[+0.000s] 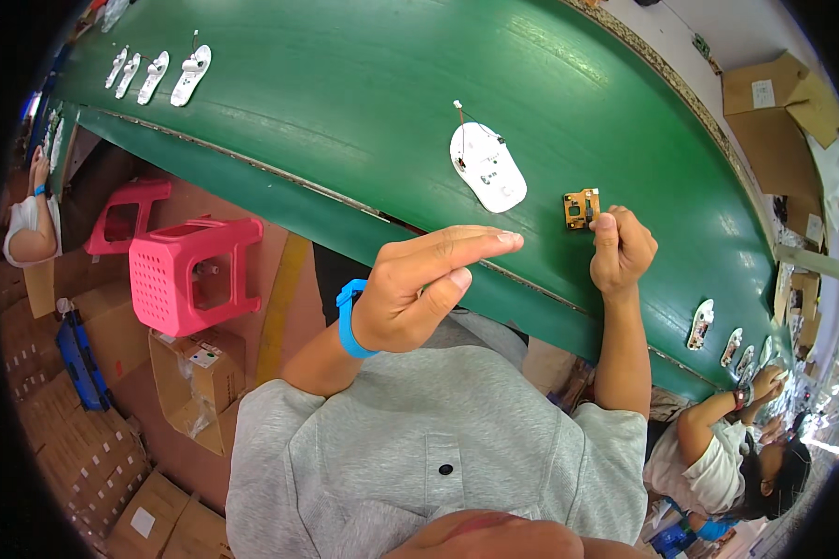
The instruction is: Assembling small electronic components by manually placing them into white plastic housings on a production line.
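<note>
My right hand [622, 250] is closed, thumb and curled fingers pinching the near right edge of a small orange-brown circuit board [583, 209] with dark parts on it. Held in the air before my chest, my left hand [429, 284] has its fingers stretched out and nothing visible in it; a blue band [350, 317] circles its wrist. Beyond and between both hands lies an oval white plastic housing [488, 168] on the green work surface [345, 121]. Thin dark and red wires with a white plug stick out at its far end.
Similar white housings [191, 76] sit in a row at the far left, and more [701, 324] at the right. Co-workers are at the left and lower right [718, 447]. Pink stools [196, 275] and cardboard boxes [196, 382] stand on the floor at left. A carton [764, 102] is at far right.
</note>
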`<action>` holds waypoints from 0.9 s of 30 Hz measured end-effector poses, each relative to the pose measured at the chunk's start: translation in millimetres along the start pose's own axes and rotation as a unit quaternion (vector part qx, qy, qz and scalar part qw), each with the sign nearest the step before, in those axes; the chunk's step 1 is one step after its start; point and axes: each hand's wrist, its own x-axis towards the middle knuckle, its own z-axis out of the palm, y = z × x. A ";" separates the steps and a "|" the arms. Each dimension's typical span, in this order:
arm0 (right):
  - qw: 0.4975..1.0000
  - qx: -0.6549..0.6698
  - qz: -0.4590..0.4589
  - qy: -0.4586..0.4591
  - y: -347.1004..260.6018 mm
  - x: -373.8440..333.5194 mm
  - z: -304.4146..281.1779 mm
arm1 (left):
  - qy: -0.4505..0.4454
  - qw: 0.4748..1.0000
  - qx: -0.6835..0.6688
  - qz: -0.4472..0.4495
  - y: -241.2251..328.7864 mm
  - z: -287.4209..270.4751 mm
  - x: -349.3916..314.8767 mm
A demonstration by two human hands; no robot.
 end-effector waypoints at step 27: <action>0.946 -0.274 0.147 -0.089 -29.7 23.0 -25.6 | 0.019 0.896 0.444 0.009 -38.7 16.8 17.5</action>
